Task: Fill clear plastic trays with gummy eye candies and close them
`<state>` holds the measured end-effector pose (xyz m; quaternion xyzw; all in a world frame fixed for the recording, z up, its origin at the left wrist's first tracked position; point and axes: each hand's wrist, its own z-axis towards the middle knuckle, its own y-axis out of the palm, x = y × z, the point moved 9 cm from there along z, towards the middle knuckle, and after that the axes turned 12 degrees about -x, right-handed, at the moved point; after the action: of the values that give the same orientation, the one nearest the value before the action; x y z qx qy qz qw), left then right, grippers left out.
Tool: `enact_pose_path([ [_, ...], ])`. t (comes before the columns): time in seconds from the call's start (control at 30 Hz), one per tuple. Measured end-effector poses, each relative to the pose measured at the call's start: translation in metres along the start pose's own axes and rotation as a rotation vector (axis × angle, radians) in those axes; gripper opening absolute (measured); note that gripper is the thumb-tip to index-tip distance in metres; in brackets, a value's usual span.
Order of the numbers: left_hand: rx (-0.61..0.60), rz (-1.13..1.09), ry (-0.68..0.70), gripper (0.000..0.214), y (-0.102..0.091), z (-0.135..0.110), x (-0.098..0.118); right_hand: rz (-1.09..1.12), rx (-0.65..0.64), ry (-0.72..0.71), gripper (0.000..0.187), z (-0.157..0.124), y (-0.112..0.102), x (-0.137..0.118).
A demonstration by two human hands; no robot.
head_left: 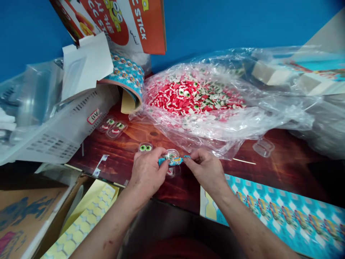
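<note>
Between my two hands a small blue printed sticker (175, 161) is stretched across a clear plastic case (174, 172). My left hand (147, 169) pinches the sticker's left end, and my right hand (206, 169) pinches its right end between thumb and finger. Green eye pieces and a red-and-white piece show inside the case, partly covered by the sticker and fingers. Just behind my left hand lies another clear case with green eyes (145, 147). To the far left sit filled clear cases (116, 129) holding eyes and red-and-white mouths.
A large clear bag (194, 97) of red, white and green pieces lies at the back. A white basket (61, 133) and a sticker roll (129, 73) stand left. A sticker sheet (283, 212) runs along the right front edge. One clear case (263, 147) lies right.
</note>
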<state>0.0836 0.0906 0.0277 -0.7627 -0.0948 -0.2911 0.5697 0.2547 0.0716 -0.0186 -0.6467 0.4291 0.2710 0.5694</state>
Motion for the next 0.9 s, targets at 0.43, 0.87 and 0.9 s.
enact_pose_path([
  [0.43, -0.105, 0.153, 0.001, 0.013, 0.011, 0.008, 0.001, -0.33, -0.059, -0.042, 0.016, 0.0, 0.009, -0.017],
  [0.87, -0.072, 0.15, 0.145, 0.015, -0.009, -0.005, -0.009, -0.087, -0.114, -0.028, 0.021, -0.027, 0.029, -0.021],
  [0.9, -0.053, 0.136, 0.153, 0.015, -0.012, -0.005, -0.01, -0.095, -0.104, -0.046, 0.021, -0.028, 0.027, -0.026],
])
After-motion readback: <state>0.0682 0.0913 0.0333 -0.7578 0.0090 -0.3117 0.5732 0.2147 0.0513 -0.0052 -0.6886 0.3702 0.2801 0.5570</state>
